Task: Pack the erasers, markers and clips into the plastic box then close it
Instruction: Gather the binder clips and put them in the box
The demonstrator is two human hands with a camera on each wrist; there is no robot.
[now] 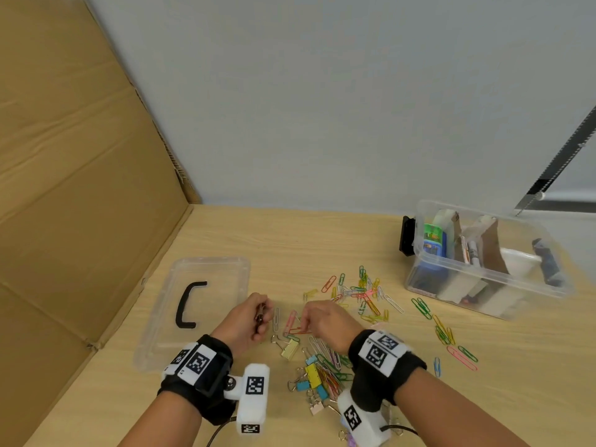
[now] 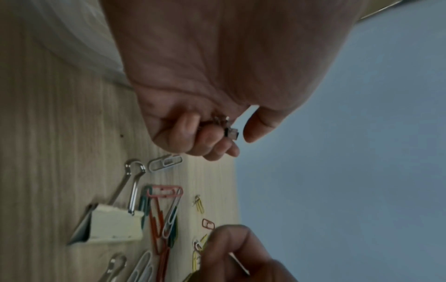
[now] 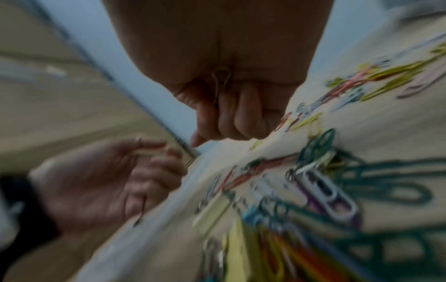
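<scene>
The left hand (image 1: 248, 317) is curled into a fist around a small bunch of clips (image 2: 223, 125) — dark metal bits stick out between the fingers and the thumb. The right hand (image 1: 325, 321) is close beside it, fingers bent down over the table (image 1: 322, 240), and in the right wrist view a thin wire clip (image 3: 220, 80) is tucked against its palm under the curled fingers. Many coloured paper clips (image 1: 364, 295) lie spread on the table in front of both hands, and a pale yellow binder clip (image 1: 289, 349) sits just near the left hand. The clear plastic box (image 1: 483, 262) stands open, well off to the right, with erasers (image 1: 433, 243) and markers (image 1: 472, 253) inside. Its lid (image 1: 193, 308) — the one with the black handle — lies flat to the left.
</scene>
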